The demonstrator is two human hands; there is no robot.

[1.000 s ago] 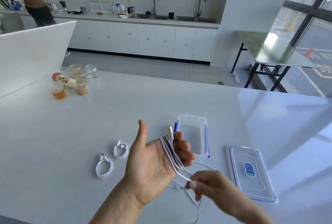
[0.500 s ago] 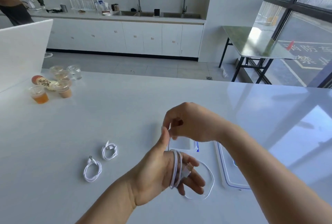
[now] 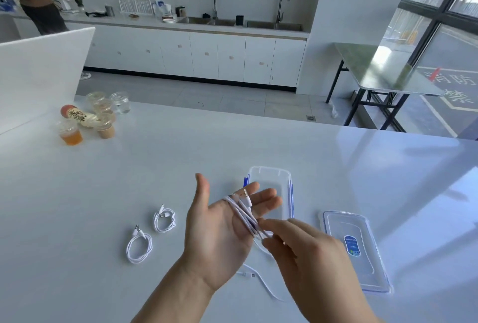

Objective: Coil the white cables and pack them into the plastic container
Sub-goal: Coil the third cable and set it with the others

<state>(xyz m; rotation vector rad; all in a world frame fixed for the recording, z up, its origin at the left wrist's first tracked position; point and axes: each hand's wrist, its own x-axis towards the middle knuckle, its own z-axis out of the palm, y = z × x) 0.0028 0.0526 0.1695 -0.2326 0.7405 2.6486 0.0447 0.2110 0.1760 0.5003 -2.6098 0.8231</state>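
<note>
A wide white surface point(image 3: 181, 167) fills the view. An open plastic container point(image 3: 269, 169) lies near its middle, and the lid point(image 3: 367, 273) lies flat to the right, apart from the container. In front of the container the person's left hand point(image 3: 219, 229) is held palm up, thumb raised, fingers spread and nearly straight. A white cable point(image 3: 243, 215) is wound in several turns across those fingers. The right hand point(image 3: 305, 250) pinches the same cable between thumb and fingertips, just beside the left little finger. Half a second ago the right hand was above the left thumb, carrying the cable over the top. It has since swung down to the near side, so another turn has gone onto the fingers. Only a short loose tail point(image 3: 269, 290) trails on the surface below the hands (its small connector lies near the left wrist), so the winding looks close to done. The coil would then need slipping off the fingers and placing in the container. Left of the left hand, a farther coil point(image 3: 164, 220) and a nearer coil point(image 3: 139, 246) lie finished on the surface, not yet packed. No cable shows in the visible part of the container. The wound cable's plug point(image 3: 245, 194) rests on the left fingers.
</note>
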